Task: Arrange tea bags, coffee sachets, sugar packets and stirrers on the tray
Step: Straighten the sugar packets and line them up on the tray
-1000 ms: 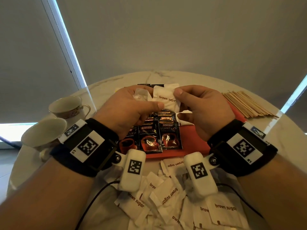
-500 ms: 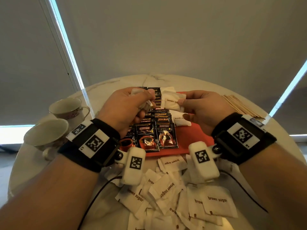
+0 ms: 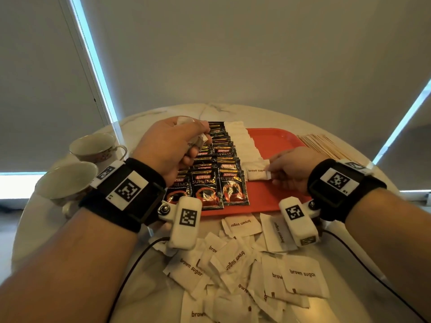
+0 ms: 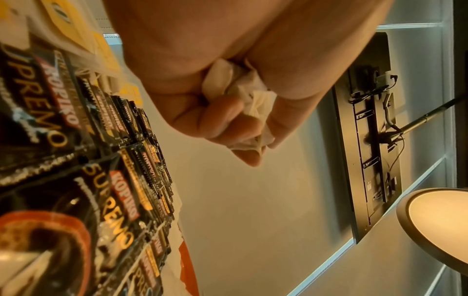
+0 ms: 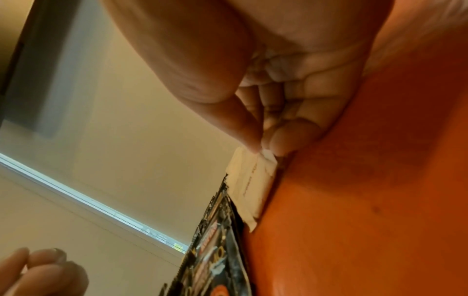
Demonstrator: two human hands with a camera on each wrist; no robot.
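A red tray [image 3: 272,141] lies on the round marble table. Black coffee sachets [image 3: 219,180] overlap in rows on its left part, and a column of white brown sugar packets [image 3: 242,145] runs beside them. My right hand [image 3: 279,170] pinches one sugar packet [image 3: 255,173] by its edge and sets it down at the near end of that column; the right wrist view shows the same packet [image 5: 250,186] lying on the tray [image 5: 367,200]. My left hand [image 3: 184,145] hovers over the sachets, fist closed round a bunch of sugar packets [image 4: 248,100].
Loose brown sugar packets [image 3: 245,264] litter the table in front of the tray. Wooden stirrers [image 3: 324,145] lie in a bundle at the tray's right. Two teacups [image 3: 93,145] stand at the left edge. Black cables trail across the near table.
My right hand took one packet from the bunch in my left hand, moved right and down, and laid it on the tray. The left hand stayed over the sachets.
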